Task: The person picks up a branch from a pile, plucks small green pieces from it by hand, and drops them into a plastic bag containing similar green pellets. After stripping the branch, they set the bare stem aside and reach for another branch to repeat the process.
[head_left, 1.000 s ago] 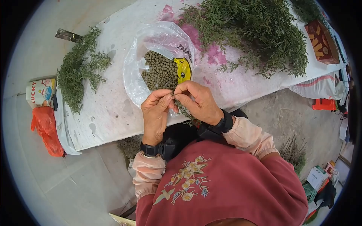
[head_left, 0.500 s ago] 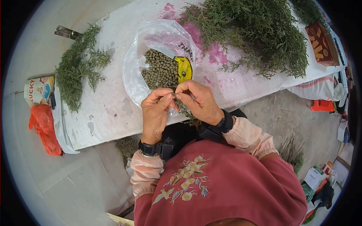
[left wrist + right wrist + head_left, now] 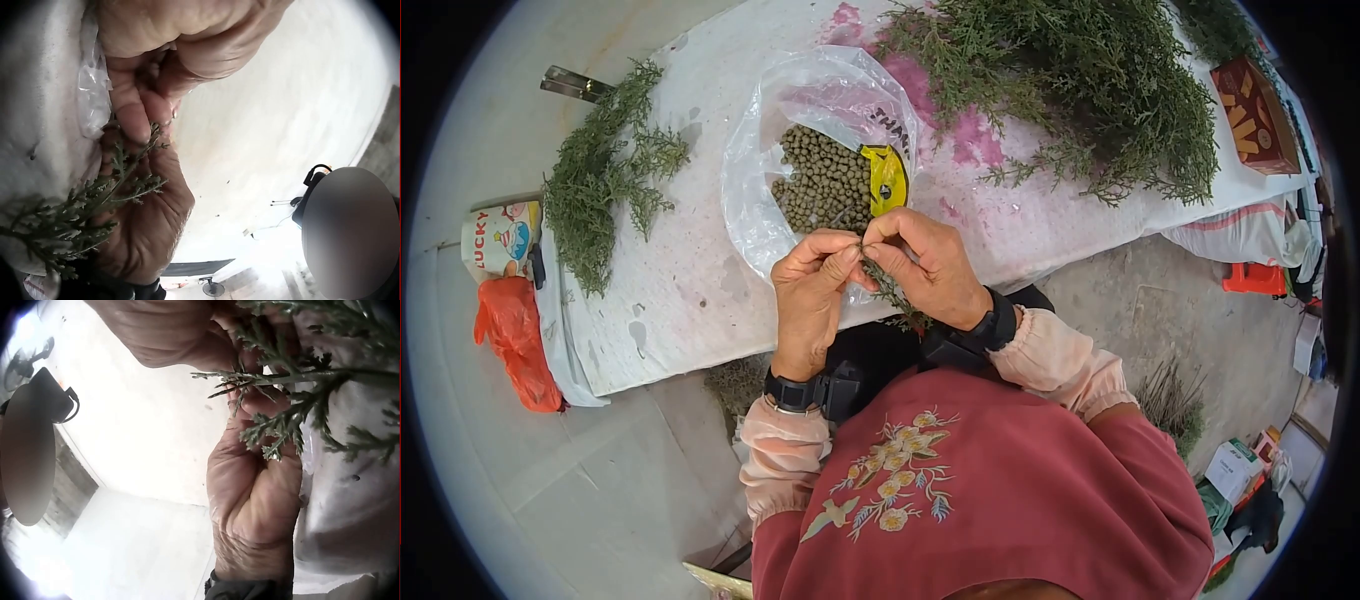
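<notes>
Over the table's near edge, the left hand (image 3: 808,300) and right hand (image 3: 935,270) meet fingertip to fingertip. Between thumb and forefinger each pinches the end of a green cypress-like sprig (image 3: 888,288), whose leafy part hangs under the right hand. In the left wrist view the sprig (image 3: 81,212) crosses in front of the right palm; the right wrist view shows its side twigs (image 3: 290,419) close up. Fingers hide the pinched end. Just beyond lies an open clear plastic bag (image 3: 750,200) holding small round greenish-brown balls (image 3: 825,180), with a yellow packet (image 3: 886,180) at its right side.
A large heap of green branches (image 3: 1090,90) covers the table's back right, beside a red box (image 3: 1255,115). More branches (image 3: 600,180) lie along the left edge. A red plastic bag (image 3: 520,345) hangs at the left, below a "LUCKY" printed bag (image 3: 500,240).
Both hands keep their pinch on the sprig with only tiny finger movements. The head view has shifted slightly, so the table's things appear a little higher and further left.
</notes>
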`<action>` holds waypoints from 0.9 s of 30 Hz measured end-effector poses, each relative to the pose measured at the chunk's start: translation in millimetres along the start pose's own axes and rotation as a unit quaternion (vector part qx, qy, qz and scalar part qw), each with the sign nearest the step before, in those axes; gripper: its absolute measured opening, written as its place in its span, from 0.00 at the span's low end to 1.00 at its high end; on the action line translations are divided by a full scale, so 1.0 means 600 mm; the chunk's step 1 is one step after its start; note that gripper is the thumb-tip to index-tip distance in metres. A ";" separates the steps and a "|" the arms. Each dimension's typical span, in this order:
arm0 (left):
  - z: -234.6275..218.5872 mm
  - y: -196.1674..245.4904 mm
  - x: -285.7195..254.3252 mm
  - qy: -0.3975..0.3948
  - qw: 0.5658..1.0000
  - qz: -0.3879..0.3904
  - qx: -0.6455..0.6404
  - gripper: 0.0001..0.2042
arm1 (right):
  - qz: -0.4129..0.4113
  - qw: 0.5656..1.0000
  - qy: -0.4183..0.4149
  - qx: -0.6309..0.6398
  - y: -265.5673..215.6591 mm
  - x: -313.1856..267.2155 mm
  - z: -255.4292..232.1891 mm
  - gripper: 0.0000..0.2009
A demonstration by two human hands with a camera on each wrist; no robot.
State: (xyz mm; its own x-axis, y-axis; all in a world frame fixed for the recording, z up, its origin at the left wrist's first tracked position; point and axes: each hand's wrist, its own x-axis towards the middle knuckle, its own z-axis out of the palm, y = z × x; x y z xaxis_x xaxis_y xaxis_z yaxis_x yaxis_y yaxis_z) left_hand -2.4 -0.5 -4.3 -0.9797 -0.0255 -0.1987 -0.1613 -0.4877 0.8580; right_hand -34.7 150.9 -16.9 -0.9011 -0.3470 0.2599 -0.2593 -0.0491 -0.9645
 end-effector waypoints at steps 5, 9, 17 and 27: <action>0.000 0.003 -0.001 0.008 1.000 -0.011 -0.026 0.05 | 0.070 0.992 -0.023 0.107 0.001 0.002 -0.002 0.04; 0.000 0.003 -0.002 0.007 0.999 -0.016 -0.051 0.05 | 0.098 0.976 -0.028 0.192 -0.008 0.009 -0.006 0.05; -0.003 0.005 -0.002 0.016 0.998 -0.031 -0.056 0.05 | 0.098 0.988 -0.064 0.099 0.002 0.005 -0.012 0.04; -0.003 0.008 -0.002 0.006 0.998 -0.035 -0.059 0.05 | 0.094 0.991 -0.063 0.073 -0.006 0.009 -0.012 0.03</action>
State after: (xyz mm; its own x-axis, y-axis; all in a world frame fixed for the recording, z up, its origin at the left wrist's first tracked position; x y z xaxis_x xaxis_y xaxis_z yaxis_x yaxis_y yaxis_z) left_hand -1.7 -4.6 -0.8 -0.9649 0.0017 -0.2628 -0.2134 -0.5885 0.7798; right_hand -41.0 155.9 -11.5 -0.8760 -0.4764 0.0759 -0.0299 -0.1035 -0.9942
